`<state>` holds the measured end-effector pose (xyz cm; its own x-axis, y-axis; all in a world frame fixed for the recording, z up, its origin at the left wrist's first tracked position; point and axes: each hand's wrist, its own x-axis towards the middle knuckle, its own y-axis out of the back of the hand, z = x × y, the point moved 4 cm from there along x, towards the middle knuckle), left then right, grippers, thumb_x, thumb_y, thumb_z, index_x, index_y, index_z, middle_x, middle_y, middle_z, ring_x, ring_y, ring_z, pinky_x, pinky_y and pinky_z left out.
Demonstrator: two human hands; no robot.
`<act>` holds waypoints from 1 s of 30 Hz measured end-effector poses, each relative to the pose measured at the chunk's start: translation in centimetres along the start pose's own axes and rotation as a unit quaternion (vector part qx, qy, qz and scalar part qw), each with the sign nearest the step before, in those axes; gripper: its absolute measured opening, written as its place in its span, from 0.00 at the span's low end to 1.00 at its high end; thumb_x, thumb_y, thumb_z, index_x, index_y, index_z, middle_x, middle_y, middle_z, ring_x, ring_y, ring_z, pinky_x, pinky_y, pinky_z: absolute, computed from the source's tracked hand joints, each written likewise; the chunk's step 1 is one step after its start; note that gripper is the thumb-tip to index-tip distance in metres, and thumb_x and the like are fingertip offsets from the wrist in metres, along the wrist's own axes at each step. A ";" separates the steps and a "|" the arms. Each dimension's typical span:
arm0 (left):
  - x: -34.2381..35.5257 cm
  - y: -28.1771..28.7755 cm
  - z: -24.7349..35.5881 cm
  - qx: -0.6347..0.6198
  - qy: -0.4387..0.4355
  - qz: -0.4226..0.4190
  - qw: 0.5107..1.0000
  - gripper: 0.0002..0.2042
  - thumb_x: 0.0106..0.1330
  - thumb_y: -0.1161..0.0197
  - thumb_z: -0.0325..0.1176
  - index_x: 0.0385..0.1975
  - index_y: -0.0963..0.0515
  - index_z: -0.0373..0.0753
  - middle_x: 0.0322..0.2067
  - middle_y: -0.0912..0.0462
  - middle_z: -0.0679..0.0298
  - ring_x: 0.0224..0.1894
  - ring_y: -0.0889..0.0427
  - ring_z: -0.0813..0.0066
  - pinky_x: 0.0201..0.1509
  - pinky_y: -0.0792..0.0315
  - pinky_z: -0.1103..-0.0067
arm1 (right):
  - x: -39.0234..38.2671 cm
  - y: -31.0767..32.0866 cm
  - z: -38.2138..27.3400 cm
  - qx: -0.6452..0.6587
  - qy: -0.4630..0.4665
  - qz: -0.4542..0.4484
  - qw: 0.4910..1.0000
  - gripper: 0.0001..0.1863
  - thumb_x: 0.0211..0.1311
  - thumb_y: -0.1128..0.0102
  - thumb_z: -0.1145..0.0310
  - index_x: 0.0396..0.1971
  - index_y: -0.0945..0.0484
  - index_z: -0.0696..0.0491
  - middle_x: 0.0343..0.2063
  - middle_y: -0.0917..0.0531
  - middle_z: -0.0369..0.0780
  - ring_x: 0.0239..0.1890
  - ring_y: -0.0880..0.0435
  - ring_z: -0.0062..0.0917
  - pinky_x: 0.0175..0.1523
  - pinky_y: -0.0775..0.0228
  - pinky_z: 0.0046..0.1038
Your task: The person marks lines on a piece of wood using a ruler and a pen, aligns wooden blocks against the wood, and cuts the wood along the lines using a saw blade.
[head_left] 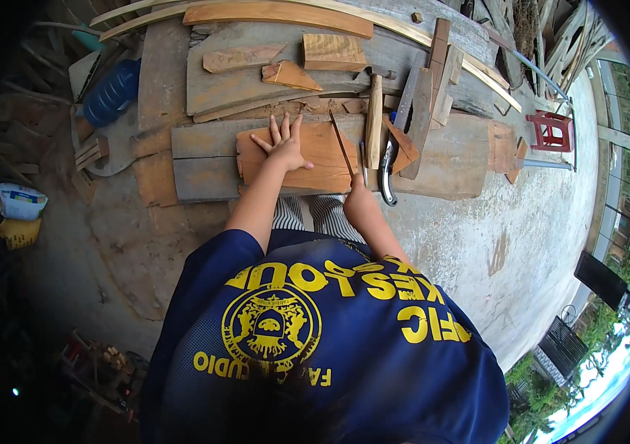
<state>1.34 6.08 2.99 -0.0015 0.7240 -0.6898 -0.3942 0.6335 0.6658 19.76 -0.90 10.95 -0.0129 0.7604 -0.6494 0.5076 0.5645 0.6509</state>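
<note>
Seen from above, a person in a navy shirt [374,325] with yellow print and striped trousers [330,214] works at a low surface of weathered planks [208,152]. The right hand [361,203] is closed around the near end of a thin, dark, file-like tool [341,144], which slants away from the person along the right end of an orange-brown board [326,155]. Whether the tool presses on the wood is hard to tell. The board lies flat across the planks, directly in front of the person. The left hand [287,150] rests open on top of it, fingers spread, grasping nothing.

Just right of the tool are a slim metal rod [364,158], a hammer [375,122] with a pale wooden handle, and a curved black-and-grey handle [387,174] beside a pointed wood scrap [404,144].

Beyond the board lie a pointed offcut [289,75] and a thick wooden block [333,52]. Long, curving wood strips [278,12] cross the far side. To the left, a big blue bottle [112,92] leans among scrap wood; well to the right, a red plastic stool [551,132] stands on the concrete floor [441,244].
</note>
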 end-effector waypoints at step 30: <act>-0.3 0.7 0.9 -0.014 0.028 -0.009 0.999 0.53 0.40 0.24 0.49 0.67 0.52 0.56 0.72 0.66 0.66 0.72 0.81 0.58 0.60 0.85 0.35 | 4.6 -0.7 -0.6 -0.055 -0.004 -0.017 0.998 0.18 0.57 0.54 0.77 0.48 0.39 0.61 0.31 0.21 0.62 0.38 0.20 0.55 0.42 0.27 0.47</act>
<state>1.91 6.56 3.96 -0.0450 0.6952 -0.7174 -0.4202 0.6383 0.6449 18.85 2.45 7.73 -0.0218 0.7379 -0.6745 0.4093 0.6221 0.6674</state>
